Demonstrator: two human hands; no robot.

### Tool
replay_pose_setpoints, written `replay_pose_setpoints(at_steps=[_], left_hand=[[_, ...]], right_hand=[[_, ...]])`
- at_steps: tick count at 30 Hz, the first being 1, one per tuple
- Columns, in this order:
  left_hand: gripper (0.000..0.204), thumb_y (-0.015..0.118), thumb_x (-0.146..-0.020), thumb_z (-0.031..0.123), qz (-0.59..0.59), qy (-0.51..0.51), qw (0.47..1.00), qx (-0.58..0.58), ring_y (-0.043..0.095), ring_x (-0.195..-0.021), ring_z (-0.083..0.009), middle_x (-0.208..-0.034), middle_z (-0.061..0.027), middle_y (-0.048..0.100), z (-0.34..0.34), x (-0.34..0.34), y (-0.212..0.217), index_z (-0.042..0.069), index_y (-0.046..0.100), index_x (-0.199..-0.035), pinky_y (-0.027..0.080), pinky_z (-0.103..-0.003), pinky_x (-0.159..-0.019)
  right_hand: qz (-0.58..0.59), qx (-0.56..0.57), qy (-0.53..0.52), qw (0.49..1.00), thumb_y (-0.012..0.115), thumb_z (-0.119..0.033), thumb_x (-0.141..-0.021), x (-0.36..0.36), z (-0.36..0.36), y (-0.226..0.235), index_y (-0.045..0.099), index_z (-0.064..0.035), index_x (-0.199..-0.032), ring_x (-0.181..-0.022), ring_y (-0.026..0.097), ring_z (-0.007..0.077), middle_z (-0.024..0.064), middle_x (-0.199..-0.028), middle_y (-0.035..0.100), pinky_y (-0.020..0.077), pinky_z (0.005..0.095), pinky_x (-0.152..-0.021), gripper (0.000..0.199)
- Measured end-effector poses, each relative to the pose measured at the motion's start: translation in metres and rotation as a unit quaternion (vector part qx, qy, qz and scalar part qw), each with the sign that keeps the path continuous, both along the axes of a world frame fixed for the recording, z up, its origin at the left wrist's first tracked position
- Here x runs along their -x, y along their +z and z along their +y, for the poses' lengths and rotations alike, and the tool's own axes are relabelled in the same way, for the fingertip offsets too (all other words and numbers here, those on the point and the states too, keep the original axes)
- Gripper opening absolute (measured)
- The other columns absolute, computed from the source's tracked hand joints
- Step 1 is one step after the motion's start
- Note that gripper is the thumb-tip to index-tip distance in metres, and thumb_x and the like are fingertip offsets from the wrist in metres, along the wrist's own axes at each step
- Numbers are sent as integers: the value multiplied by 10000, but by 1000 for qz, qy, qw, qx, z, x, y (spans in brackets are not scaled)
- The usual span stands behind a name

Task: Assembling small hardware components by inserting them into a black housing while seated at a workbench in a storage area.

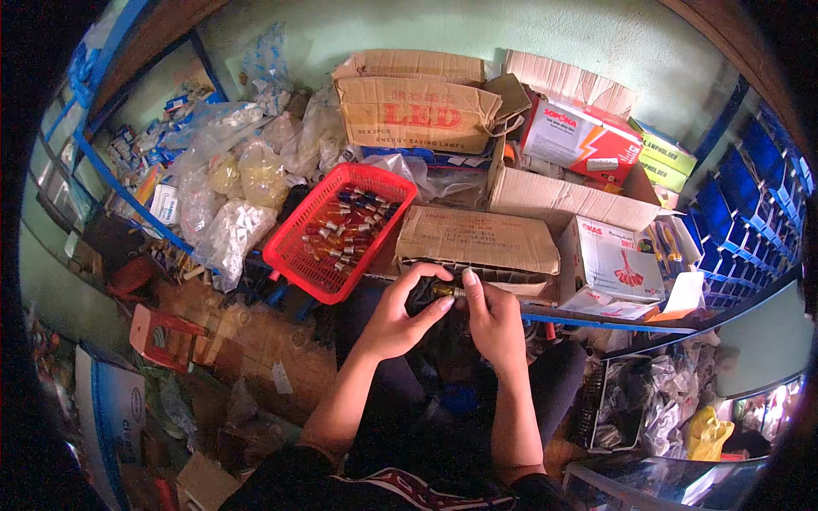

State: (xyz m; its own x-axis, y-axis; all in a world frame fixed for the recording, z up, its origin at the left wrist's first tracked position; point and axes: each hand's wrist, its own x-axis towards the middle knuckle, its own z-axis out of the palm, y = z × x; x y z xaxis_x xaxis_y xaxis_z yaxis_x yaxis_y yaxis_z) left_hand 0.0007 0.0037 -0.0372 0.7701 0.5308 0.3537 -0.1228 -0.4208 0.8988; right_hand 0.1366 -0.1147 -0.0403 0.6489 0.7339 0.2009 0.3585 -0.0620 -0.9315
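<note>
Over the lap, the left hand (394, 317) and right hand (494, 319) met, fingers curled around a small brass-tipped part (445, 290) pinched between their fingertips, left thumb arched above it. Just beyond lay a flat brown box (477, 240). Left of that sat a red basket (339, 230) of small red and amber pieces. Farther back stood more cartons (416, 111) and clear bags (230, 230).

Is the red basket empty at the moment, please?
No, the red basket holds many small red and amber pieces lying across its mesh bottom.
</note>
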Motion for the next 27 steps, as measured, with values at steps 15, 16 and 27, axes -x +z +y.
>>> replay_pose_setpoints(at_steps=[15,16,27], left_hand=[[292,730,-975,168,-6,10,1000,1,605,-1192,-186,-1183,-85,664,-1,-2,-4,27,620,-1205,431,-344,-1098],[289,725,-982,169,-2,2,1000,12,605,-1190,-185,-1183,-84,663,-1,-2,-4,26,621,-1210,433,-343,-1094],[315,664,-1041,208,28,4,998,-64,631,-1201,-262,-1242,-121,666,-4,-3,-13,22,605,-1288,452,-379,-1093]], right_hand=[[88,-80,80,990,697,-84,-1023,-2,-10,-6,706,16,-1142,-772,623,116,57,-887,710,509,291,-703,155],[85,-82,81,990,703,-75,-1015,-2,-11,-8,709,20,-1158,-798,651,128,76,-908,727,528,296,-737,172],[48,-28,54,997,719,-211,-1026,-5,-10,-9,724,37,-1111,-790,684,181,165,-890,748,547,343,-752,262]])
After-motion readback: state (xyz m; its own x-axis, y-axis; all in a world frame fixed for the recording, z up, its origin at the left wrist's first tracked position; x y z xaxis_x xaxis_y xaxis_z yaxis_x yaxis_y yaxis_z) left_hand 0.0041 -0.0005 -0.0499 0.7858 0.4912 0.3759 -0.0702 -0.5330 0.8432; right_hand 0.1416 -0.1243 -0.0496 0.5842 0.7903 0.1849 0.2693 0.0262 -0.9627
